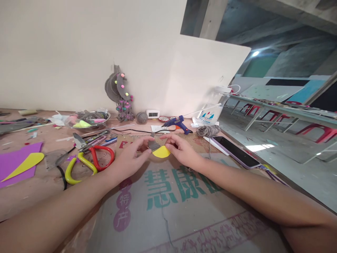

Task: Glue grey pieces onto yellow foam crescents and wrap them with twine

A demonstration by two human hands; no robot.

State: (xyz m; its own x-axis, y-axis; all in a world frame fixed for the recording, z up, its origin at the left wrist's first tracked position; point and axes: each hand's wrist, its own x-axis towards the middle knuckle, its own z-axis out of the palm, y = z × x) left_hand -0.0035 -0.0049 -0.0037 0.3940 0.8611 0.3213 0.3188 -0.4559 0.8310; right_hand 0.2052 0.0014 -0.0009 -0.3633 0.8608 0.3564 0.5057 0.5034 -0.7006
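Observation:
Over the printed cardboard sheet, my left hand pinches a small grey piece between thumb and fingers; whether it is felt or card I cannot tell. My right hand is closed on a yellow rounded piece, thumb at its right edge. The two pieces meet or overlap between my fingertips. Beyond my hands lies a blue hot glue gun, its nozzle pointing left. Scissors with red and yellow handles lie left of my left hand.
Purple sheet and a yellow cut piece lie left. At the right are a phone, grey yarn and a plastic jug. A small clock and a grey crescent ornament stand by the wall.

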